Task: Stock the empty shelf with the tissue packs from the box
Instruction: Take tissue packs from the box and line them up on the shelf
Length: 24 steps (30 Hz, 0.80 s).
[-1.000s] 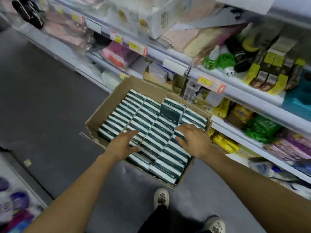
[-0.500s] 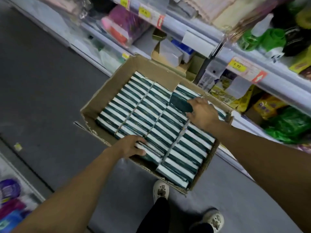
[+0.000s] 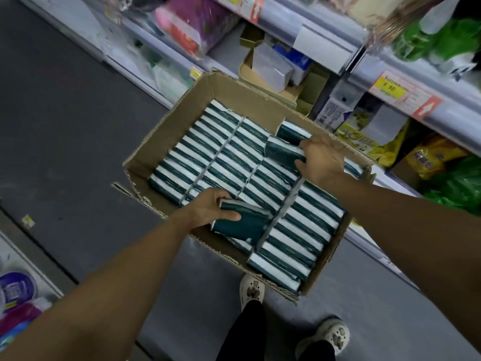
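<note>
A yellow price tag (image 3: 389,86) read "9 90". The box (image 3: 166,142) was full of tissue packs (image 3: 229,155). Left hand (image 3: 208,208) held one green pack (image 3: 240,224); right hand (image 3: 321,161) held another pack (image 3: 282,152).

The box (image 3: 166,142) is sitting on the floor (image 3: 65,152) in front of my feet, and the shelves (image 3: 325,43) are standing behind it and to its right. The tissue packs (image 3: 223,157) are lying in rows inside the box. My left hand (image 3: 208,208) is holding one pack (image 3: 242,222) at the near edge, and my right hand (image 3: 321,160) is holding another pack (image 3: 282,153) near the far right corner.
</note>
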Tool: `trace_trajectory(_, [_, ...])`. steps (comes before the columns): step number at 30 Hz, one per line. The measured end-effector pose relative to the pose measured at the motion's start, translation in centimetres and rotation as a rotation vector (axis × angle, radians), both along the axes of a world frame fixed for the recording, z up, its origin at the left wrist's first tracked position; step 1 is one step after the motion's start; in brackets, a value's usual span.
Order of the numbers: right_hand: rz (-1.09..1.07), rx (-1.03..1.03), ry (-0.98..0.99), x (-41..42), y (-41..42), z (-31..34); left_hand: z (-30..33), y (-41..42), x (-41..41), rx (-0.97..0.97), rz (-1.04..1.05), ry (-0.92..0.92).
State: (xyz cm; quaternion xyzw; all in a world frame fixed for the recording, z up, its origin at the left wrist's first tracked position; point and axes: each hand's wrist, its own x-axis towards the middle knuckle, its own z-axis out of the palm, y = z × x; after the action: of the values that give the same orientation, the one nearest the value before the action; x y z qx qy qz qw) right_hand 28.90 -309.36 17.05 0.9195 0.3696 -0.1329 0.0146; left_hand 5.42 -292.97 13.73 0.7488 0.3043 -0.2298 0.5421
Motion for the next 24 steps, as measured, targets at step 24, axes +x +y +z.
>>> trace_trajectory(24, [-0.406, 0.977, 0.168, -0.6, -30.3, 27.3, 25.5, -21.2, 11.0, -0.041, 0.348, -0.484])
